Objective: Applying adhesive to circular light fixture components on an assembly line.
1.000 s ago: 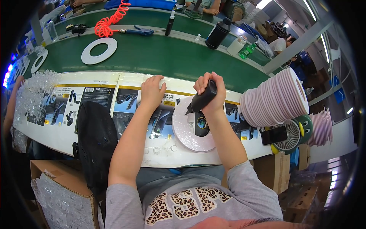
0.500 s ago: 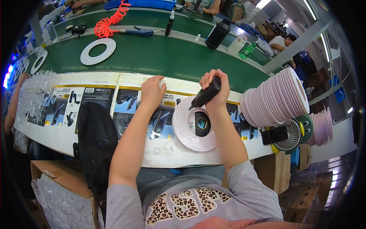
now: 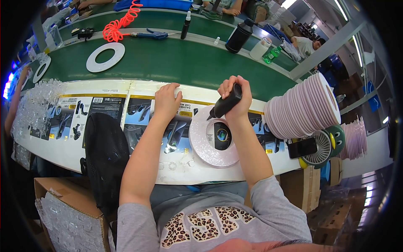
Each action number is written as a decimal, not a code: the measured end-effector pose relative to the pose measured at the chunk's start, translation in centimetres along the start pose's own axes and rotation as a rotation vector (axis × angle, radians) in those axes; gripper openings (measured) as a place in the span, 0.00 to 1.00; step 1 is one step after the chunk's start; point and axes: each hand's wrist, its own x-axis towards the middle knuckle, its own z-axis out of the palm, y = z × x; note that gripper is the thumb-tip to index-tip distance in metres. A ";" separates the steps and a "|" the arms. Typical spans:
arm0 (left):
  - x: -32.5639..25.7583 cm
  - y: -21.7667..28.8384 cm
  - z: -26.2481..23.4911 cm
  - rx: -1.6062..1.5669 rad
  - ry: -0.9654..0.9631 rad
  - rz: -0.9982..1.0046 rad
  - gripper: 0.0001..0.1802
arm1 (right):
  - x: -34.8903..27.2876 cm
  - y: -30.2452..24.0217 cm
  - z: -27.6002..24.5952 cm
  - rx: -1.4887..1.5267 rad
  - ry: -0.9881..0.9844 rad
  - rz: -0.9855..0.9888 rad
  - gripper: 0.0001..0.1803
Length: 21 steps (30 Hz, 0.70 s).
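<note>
My right hand (image 3: 237,101) is wrapped round a black squeeze bottle (image 3: 227,102), tilted so its nozzle points down and left. The nozzle tip is at the upper inner part of a pale pinkish-white flat ring (image 3: 201,146), which lies on the table; whether it touches the ring, I cannot tell. The ring's face looks glossy and speckled, and printed cardboard shows through its hole. To the left of the ring, my left hand (image 3: 167,102) rests on the table's far part, fingers loosely bent, thumb apart, nothing visible in it.
Stacked rings (image 3: 296,110), a phone (image 3: 303,148) and a small fan (image 3: 319,152) stand at right. A black bag (image 3: 106,155) and clear plastic pieces (image 3: 35,107) are at left. Beyond runs a green conveyor (image 3: 155,63) carrying a white ring (image 3: 93,62). Other people sit farther off.
The white ring on the conveyor has shifted slightly left. My hands and the bottle have barely moved. A person at the far right has changed posture, and the co-worker's hand at far left has moved.
</note>
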 end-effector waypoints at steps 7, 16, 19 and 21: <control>0.0 0.1 -0.1 0.004 0.008 0.009 0.14 | 0.2 0.3 -0.6 -0.004 -0.038 0.005 0.21; 0.0 0.1 -0.2 -0.002 0.005 0.004 0.14 | 0.7 -0.9 -2.0 0.182 0.145 0.048 0.20; 0.2 0.9 -0.6 -0.040 0.018 -0.010 0.14 | 0.8 -2.1 -3.9 0.307 0.236 0.084 0.19; 0.0 1.1 -1.1 -0.053 0.025 0.005 0.13 | 0.7 -2.6 -5.3 0.443 0.339 0.131 0.18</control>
